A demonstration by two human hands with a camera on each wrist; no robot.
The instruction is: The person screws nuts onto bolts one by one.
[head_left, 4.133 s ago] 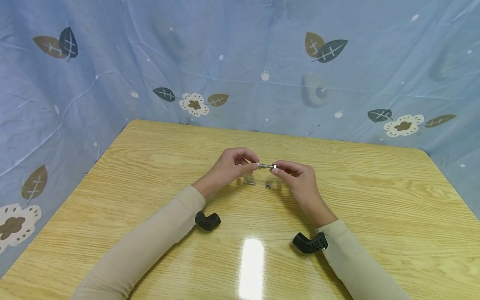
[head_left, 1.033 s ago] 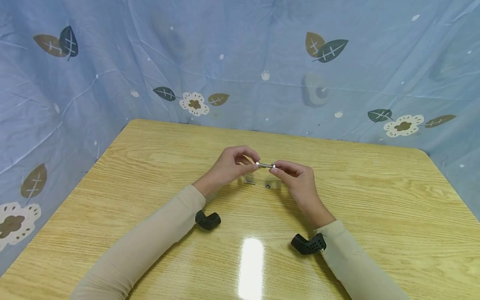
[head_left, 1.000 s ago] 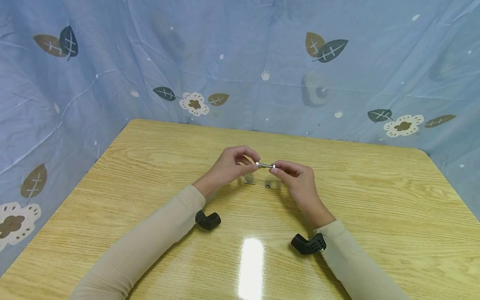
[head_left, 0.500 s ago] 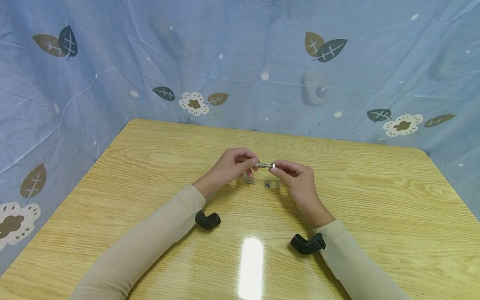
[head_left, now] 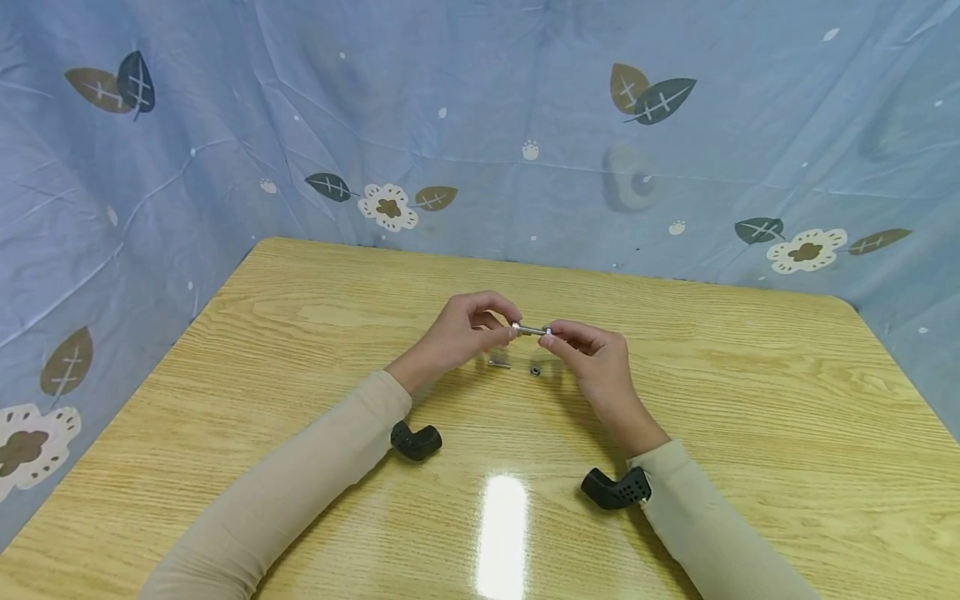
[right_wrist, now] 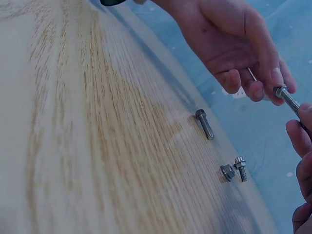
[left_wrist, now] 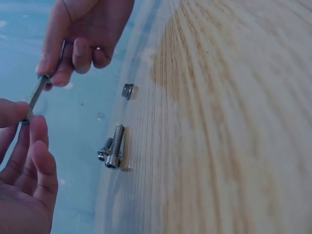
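Observation:
My left hand (head_left: 468, 329) and right hand (head_left: 592, 354) face each other just above the far middle of the table. Between them a metal bolt (head_left: 533, 331) lies nearly level. My left thumb and fingertips pinch a nut (right_wrist: 279, 91) at its left end, with the threaded shank showing beside it in the right wrist view. The right thumb and index finger grip the bolt's other end, mostly covered by the fingertips. Below the hands lie a socket-head bolt (right_wrist: 204, 125), a flange nut (right_wrist: 227, 172) and a smaller bolt (right_wrist: 241, 168) with a hex piece on it.
The wood-grain table (head_left: 360, 500) spreads out toward the front. A blue patterned curtain (head_left: 480, 125) hangs behind it and along the left side. Black wrist mounts (head_left: 415, 442) sit on both sleeves, low over the tabletop.
Half a second ago my left thumb was pushed forward over the nut with the fingers lower; now the thumb is drawn back and the index finger raised. The right hand has stayed nearly still.

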